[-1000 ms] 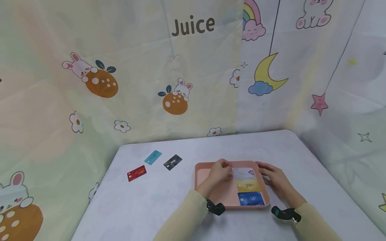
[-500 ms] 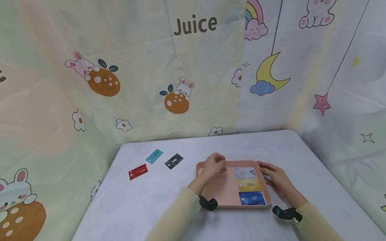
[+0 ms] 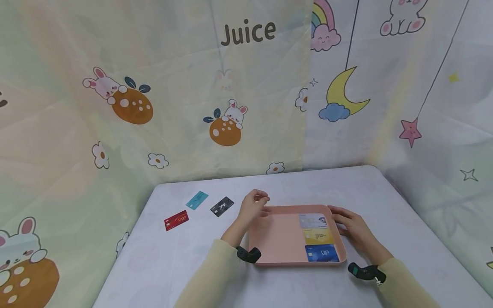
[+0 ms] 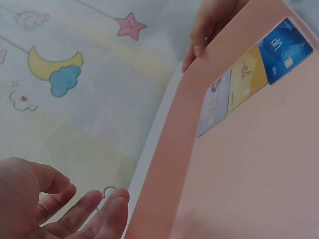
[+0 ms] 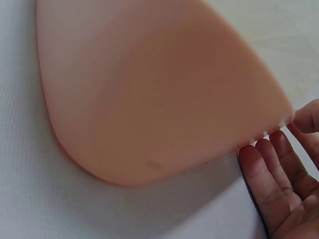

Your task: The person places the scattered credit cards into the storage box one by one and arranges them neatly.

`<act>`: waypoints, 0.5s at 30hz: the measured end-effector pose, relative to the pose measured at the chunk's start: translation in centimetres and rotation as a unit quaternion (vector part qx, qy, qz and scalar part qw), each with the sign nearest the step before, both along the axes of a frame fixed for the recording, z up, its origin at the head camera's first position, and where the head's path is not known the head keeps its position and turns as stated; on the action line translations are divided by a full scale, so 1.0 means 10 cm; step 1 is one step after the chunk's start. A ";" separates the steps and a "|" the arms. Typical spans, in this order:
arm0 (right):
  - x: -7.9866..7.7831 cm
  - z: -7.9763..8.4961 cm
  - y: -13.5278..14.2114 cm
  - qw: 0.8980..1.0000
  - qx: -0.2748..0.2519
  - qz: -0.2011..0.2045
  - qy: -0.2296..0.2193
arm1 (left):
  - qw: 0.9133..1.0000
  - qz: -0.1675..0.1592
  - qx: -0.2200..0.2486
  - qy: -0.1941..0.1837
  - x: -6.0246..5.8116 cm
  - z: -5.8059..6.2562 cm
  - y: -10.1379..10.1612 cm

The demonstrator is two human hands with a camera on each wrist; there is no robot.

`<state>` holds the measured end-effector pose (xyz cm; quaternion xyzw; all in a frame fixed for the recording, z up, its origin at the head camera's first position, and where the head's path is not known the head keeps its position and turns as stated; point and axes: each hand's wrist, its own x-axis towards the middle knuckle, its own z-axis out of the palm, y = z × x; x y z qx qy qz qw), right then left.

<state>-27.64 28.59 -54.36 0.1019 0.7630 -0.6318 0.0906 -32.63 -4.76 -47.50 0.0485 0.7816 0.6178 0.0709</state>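
My left hand hovers by the far left corner of a pink tray, holding nothing. Its fingers are loosely bent and apart in the left wrist view. My right hand rests against the tray's right side, fingertips touching the outer wall; the right wrist view shows these fingers fairly straight at the wall. Inside the tray, along its right side, a pale silver card, a gold card and a blue VIP card lie in a column.
Left of the tray on the white table lie a red VIP card, a teal card and a black VIP card. A printed curtain stands behind the table and at its sides.
My left hand has moved left, from beside the silver card across the tray to its far left corner. The right hand, the tray and the cards keep their places.
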 end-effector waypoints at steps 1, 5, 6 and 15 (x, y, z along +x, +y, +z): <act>0.00 0.00 0.01 1.000 0.001 0.000 0.001 | 1.000 0.004 0.001 -0.001 -0.01 0.00 -0.04; 0.00 0.00 0.02 1.000 0.002 -0.001 0.003 | 1.000 0.021 -0.003 0.001 -0.06 0.01 -0.18; 0.00 0.00 0.02 1.000 0.001 -0.002 0.003 | 1.000 0.024 -0.006 0.002 -0.07 0.01 -0.21; 0.03 0.01 0.00 1.000 -0.005 -0.005 0.005 | 0.994 0.091 -0.063 0.013 -0.12 -0.08 -0.50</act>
